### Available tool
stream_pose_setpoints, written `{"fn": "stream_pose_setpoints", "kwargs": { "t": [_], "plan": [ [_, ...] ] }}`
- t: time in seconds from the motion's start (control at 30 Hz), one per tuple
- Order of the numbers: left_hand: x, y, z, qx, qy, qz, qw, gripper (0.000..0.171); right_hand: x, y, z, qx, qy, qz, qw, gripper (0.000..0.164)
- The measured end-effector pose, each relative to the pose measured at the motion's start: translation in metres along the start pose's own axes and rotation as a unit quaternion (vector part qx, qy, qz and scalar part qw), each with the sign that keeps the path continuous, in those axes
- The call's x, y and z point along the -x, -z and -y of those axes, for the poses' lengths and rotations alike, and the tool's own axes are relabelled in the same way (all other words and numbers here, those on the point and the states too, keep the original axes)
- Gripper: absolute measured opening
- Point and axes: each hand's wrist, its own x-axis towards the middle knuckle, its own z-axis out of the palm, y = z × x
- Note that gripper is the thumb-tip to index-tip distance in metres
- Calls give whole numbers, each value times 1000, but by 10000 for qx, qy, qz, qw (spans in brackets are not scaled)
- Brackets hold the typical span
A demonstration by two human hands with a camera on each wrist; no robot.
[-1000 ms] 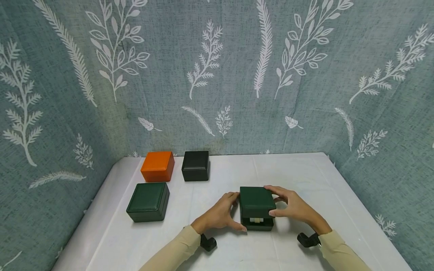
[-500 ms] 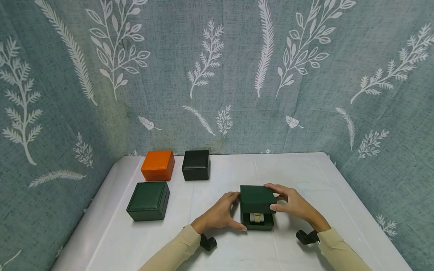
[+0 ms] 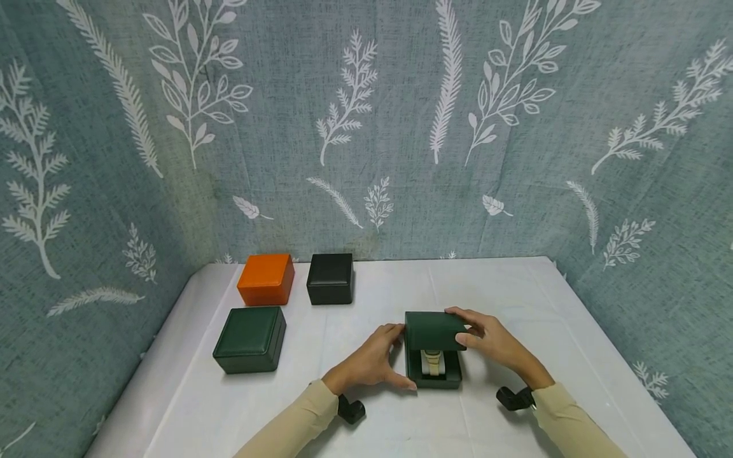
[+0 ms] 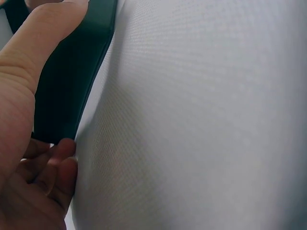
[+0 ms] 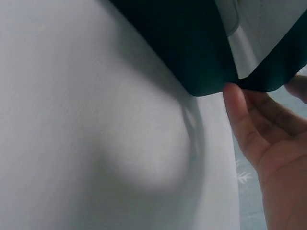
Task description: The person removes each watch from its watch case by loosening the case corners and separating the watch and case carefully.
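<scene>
A green watch box [image 3: 415,369] stands partly open on the table, its lid [image 3: 432,329] tilted up from the front. Inside sits a wristwatch [image 3: 433,362] with a pale gold-toned band on a light cushion; the lid hides its upper part. My left hand [image 3: 372,359] holds the box base at its left side, thumb by the front corner and fingers by the back one. At the lid's right side, my right hand [image 3: 495,346] grips it with the thumb near the front edge. In the right wrist view a fingertip [image 5: 235,98] touches the box beside the hinge.
A second green box [image 3: 249,340], closed, lies to the left. Behind it are an orange box [image 3: 266,280] and a black box [image 3: 330,280], both closed. A white cloth covers the table [image 3: 355,420]. Leaf-patterned blue-grey fabric [image 3: 401,127] hangs around the back and sides.
The lid's front edge has risen in my right hand, and more of the wristwatch shows beneath it. My left hand has stayed at the base.
</scene>
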Motion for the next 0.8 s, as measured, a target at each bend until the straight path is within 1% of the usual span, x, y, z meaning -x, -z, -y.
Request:
{"fn": "stream_pose_setpoints", "kwargs": {
  "t": [0.1, 0.2, 0.3, 0.47, 0.57, 0.67, 0.8],
  "plan": [
    [1, 0, 0, 38, 74, 29, 10000, 118, -1, 0, 1, -212, -204, 92, 9995, 58],
    [1, -1, -1, 85, 143, 53, 9998, 119, -1, 0, 2, -244, -337, 81, 9991, 58],
    [1, -1, -1, 95, 177, 55, 9998, 119, -1, 0, 2, -101, -381, 12, 9992, 55],
    [0, -1, -2, -23, 224, 59, 9997, 119, -4, -1, 2, 272, -404, -139, 9987, 49],
    [0, -1, -2, -98, 220, 46, 9997, 119, -7, -2, 5, 287, -502, -209, 9981, 47],
    [-1, -1, -2, -107, 208, 19, 9997, 119, -11, -3, 8, 137, -858, -409, 9954, 52],
    [-1, -2, -1, -90, 202, 2, 9998, 119, -18, -4, 12, 110, -1518, -714, 9858, 68]
  ]
}}
